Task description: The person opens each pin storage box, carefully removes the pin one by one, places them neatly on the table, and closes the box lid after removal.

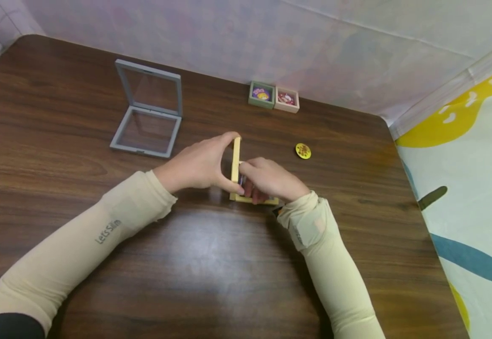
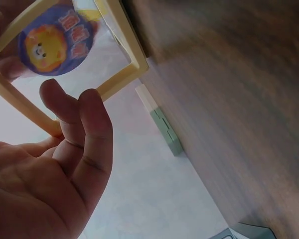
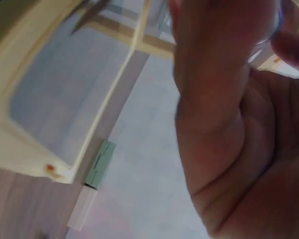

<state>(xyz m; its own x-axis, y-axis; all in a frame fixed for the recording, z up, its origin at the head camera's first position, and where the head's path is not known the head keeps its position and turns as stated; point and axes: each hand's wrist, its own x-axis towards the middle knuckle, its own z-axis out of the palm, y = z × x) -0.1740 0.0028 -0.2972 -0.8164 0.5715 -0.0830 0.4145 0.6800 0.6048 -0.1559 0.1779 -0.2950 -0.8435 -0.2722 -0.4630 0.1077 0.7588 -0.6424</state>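
My left hand (image 1: 199,162) grips the upright half of a yellow hinged display frame (image 1: 236,157), fingers at its top edge and thumb at its lower part. The other half lies low toward the right, with clear film stretched inside the rims. Inside the opened frame, my right hand (image 1: 273,179) pinches a round purple badge (image 2: 55,42) with a lion-like face and pink lettering. In the left wrist view the badge shows through the film, close behind it. The right wrist view shows my curled fingers (image 3: 214,104) beside the other half's rim (image 3: 37,144).
An opened grey display frame (image 1: 176,134) stands at the back left. Small green (image 1: 256,102) and pale pink (image 1: 287,107) box frames, each holding a badge, stand by the back wall. A yellow round badge (image 1: 302,150) lies right of my hands on the brown wooden table (image 1: 203,268).
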